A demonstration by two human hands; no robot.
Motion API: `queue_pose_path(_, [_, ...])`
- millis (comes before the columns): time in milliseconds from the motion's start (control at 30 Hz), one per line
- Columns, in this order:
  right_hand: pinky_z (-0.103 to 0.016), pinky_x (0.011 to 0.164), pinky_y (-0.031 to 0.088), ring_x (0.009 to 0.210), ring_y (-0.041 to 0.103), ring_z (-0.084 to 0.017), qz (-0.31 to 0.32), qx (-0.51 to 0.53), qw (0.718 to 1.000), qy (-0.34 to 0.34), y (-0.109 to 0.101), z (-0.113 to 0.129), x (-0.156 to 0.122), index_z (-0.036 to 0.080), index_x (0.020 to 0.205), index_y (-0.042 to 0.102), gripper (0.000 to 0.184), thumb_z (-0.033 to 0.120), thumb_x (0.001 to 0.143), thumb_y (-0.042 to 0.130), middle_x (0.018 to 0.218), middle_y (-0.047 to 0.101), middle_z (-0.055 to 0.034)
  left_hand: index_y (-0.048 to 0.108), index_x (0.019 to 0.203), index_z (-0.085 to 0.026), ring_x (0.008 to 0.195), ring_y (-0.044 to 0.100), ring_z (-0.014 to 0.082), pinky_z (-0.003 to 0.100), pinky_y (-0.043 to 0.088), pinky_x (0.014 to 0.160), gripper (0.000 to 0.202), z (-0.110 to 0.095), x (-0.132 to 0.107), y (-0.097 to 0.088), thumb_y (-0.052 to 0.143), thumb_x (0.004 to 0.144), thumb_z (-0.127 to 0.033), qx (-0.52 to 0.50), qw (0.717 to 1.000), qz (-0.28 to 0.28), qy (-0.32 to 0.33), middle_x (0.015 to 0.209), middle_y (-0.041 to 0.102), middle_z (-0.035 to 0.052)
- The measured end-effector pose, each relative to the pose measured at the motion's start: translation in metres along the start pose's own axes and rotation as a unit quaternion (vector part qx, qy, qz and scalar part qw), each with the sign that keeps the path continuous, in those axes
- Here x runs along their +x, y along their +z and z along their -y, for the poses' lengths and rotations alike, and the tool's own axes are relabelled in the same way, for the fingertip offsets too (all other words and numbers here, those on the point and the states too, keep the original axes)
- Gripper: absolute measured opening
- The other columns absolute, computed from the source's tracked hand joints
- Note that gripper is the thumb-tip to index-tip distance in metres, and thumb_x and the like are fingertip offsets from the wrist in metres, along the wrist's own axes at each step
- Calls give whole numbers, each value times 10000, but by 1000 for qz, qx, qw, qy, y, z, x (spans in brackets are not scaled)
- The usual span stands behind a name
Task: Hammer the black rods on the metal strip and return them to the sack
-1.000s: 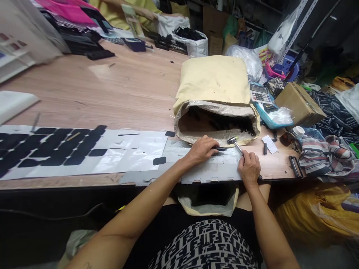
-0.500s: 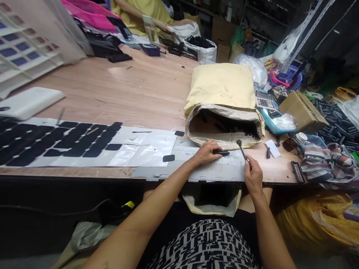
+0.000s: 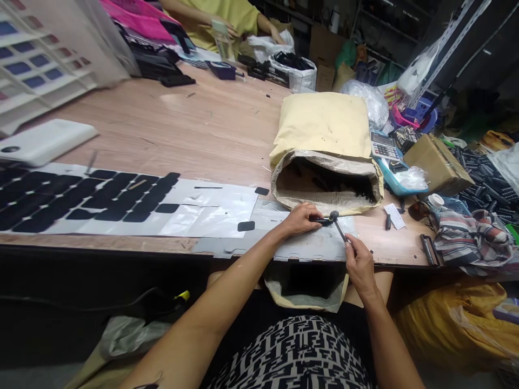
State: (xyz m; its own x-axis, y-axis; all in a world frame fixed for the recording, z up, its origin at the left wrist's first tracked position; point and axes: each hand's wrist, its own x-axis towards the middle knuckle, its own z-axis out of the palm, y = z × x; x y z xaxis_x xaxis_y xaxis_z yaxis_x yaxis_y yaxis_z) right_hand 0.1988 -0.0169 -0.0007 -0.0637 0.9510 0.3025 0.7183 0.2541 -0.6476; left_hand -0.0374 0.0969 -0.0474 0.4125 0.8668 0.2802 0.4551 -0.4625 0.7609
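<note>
My left hand [image 3: 302,219] rests low over the grey sheet at the table's front edge, its fingers closed on a slim black piece [image 3: 323,221] that lies flat. Just right of it, my right hand [image 3: 360,262] is wrapped around the handle of a small hammer [image 3: 339,227] with a metal shaft and a dark round head. The hammer head is at the right end of the black piece; whether they touch I cannot tell. Right behind both hands gapes the mouth of a yellow paper sack [image 3: 324,121], with dark pieces inside.
Black rounded patches [image 3: 117,197] lie in rows on a white sheet at left. A calculator [image 3: 384,146], a cardboard box [image 3: 438,162] and a crumpled striped cloth [image 3: 472,235] crowd the right. Another open sack [image 3: 306,302] sits at my lap. Across the table is a person in yellow [image 3: 243,16].
My right hand has moved left and lower, bringing the hammer head to the black piece's end. My left hand stays in place. The person opposite has shifted their arms.
</note>
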Motion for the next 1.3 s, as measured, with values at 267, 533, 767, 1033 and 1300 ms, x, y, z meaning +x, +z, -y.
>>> queue_pose_path(267, [-359,992,532,1089,680,-213,12,22,1000,-13,6,14,1,202,1206,696,338,324,980,477,1172,724,-92,761,896,-211,896,563,211,334,430,846,181,-4,1,-3,711,763,-322,-5,1000,3,-4,828,661,23])
queue_pose_path(533, [-331,916,531,1061,671,-213,6,-12,1000,-6,4,6,12,199,1195,697,339,335,978,474,1149,722,-91,770,925,-204,904,578,216,345,434,864,210,-5,1,-3,722,753,-315,-5,1000,2,-4,841,669,26])
queue_pose_path(767, [-315,799,445,905,594,-221,-86,-236,968,0,6,-24,38,207,1162,721,319,274,956,487,969,679,-78,723,978,-200,979,583,225,362,408,924,237,-2,2,-4,604,878,-378,-6,1000,19,-23,968,702,39])
queue_pose_path(1033, [-322,754,376,864,507,-221,-101,-316,943,-34,18,-33,35,222,1188,693,300,244,969,490,920,613,-69,576,749,-202,863,528,208,349,411,863,414,-4,0,-6,326,997,-421,-7,1000,1,-29,819,625,34])
queue_pose_path(1300, [-321,749,359,863,492,-218,-108,-323,940,-35,19,-35,33,222,1176,683,285,244,966,491,923,601,-70,601,774,-195,898,545,210,352,430,903,408,-9,-1,-10,344,992,-424,-32,999,2,-38,850,635,37])
